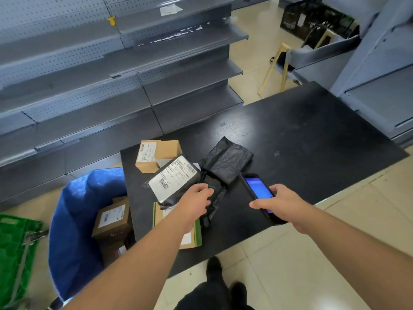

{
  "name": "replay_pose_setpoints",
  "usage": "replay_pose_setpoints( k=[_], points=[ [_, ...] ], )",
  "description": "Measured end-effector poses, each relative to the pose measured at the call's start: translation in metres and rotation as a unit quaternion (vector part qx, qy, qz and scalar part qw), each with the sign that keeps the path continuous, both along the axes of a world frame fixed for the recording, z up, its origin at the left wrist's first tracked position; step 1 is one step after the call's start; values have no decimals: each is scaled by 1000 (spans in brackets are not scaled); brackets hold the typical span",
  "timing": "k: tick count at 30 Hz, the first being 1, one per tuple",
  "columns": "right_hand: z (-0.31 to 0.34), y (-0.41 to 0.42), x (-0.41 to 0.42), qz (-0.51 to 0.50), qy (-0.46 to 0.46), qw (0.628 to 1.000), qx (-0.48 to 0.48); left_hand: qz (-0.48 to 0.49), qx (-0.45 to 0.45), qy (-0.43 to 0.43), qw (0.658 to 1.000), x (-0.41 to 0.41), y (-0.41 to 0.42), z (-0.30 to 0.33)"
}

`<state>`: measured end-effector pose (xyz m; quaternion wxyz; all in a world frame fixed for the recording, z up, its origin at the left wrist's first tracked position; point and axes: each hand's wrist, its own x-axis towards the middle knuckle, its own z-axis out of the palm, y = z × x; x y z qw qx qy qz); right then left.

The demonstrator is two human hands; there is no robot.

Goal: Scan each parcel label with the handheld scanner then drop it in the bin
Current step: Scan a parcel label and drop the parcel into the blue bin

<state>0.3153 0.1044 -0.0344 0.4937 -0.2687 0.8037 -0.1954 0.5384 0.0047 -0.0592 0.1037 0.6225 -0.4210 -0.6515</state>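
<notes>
My left hand [196,201] grips the near edge of a black plastic parcel [176,182] whose white label with barcodes faces up. My right hand [283,203] holds the black handheld scanner [259,193], its blue screen lit, low over the black table [312,139]. A second black parcel [226,159] lies just beyond the scanner. A brown cardboard box [158,154] with a label sits behind the held parcel. A green-edged box [190,236] lies under my left forearm, partly hidden. The blue bin [73,220] stands left of the table and holds a labelled brown box [111,220].
Grey metal shelving [111,74] runs along the far left. A green crate [15,249] sits on the floor at the left edge. A wooden stool [277,66] and a black crate [312,19] stand beyond the table. My shoes [223,280] are on the tiled floor.
</notes>
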Motion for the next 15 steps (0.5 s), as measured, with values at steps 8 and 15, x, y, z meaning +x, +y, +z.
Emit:
replay_pose_setpoints(
  k=[8, 15],
  points=[
    [-9, -34, -36, -9, 38, 999, 32, -76, -31, -31, 996, -55, -52, -18],
    [-14, -66, -66, 17, 68, 996, 58, -112, -44, -40, 992, -90, -88, -35]
  ],
)
